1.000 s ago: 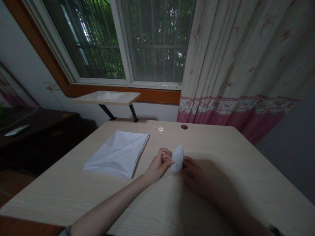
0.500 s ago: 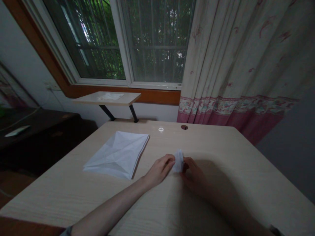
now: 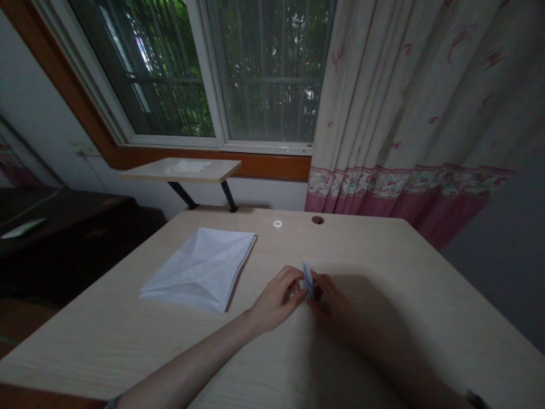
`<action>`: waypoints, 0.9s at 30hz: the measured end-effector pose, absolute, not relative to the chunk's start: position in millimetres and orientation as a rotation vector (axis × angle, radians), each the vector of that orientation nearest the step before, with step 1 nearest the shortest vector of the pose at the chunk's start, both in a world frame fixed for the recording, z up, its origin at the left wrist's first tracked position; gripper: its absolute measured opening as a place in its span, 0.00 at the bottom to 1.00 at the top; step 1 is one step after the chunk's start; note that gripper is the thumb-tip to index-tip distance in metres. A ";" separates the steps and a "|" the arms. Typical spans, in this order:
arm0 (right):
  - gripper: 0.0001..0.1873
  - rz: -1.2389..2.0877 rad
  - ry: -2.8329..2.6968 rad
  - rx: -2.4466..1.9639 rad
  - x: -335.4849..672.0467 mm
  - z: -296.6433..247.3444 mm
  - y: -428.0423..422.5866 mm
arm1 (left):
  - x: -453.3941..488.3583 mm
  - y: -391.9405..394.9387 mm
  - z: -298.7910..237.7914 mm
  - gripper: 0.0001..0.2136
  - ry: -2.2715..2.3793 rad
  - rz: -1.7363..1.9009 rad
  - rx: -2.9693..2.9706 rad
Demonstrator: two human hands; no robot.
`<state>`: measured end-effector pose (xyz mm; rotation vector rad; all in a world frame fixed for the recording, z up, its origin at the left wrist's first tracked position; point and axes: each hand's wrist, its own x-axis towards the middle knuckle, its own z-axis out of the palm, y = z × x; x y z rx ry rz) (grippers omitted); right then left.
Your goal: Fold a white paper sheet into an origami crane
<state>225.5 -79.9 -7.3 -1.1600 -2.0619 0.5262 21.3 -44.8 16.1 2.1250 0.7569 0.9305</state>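
Between my two hands, just above the desk, stands a small folded piece of white paper (image 3: 308, 282), turned nearly edge-on to me. My left hand (image 3: 279, 298) pinches its left side, thumb below and fingers above. On the other side my right hand (image 3: 334, 301) grips it with thumb and fingertips; much of this hand lies in shadow. Left of my hands, a larger stack of creased white paper sheets (image 3: 204, 267) lies flat on the desk.
The pale wooden desk (image 3: 426, 318) has a round cable hole (image 3: 317, 220) near its back edge. A raised shelf (image 3: 225, 167) at the back left carries some white paper (image 3: 188, 166). Behind are a window (image 3: 264, 85) and a curtain (image 3: 383, 113). Dark furniture (image 3: 85, 227) stands to the left.
The small folded paper has turned from showing its face to nearly edge-on. My fingers have shifted around it, and the left hand's grip has opened into a rounder pinch.
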 end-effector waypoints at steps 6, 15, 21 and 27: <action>0.24 0.558 -2.064 -1.143 224.0 -7.5 -81.0 | 23.6 -46.7 16.0 0.09 0.839 0.939 2.128; 0.20 0.562 -2.054 -1.125 226.2 -2.6 -85.1 | 22.9 -48.8 10.6 0.09 0.902 0.945 2.135; 0.18 0.575 -2.037 -1.154 226.7 -3.5 -84.9 | 22.4 -48.6 8.9 0.09 0.918 0.936 2.147; 0.16 0.591 -2.025 -1.144 223.7 7.7 -87.8 | 23.0 -48.6 8.2 0.09 0.923 0.935 2.143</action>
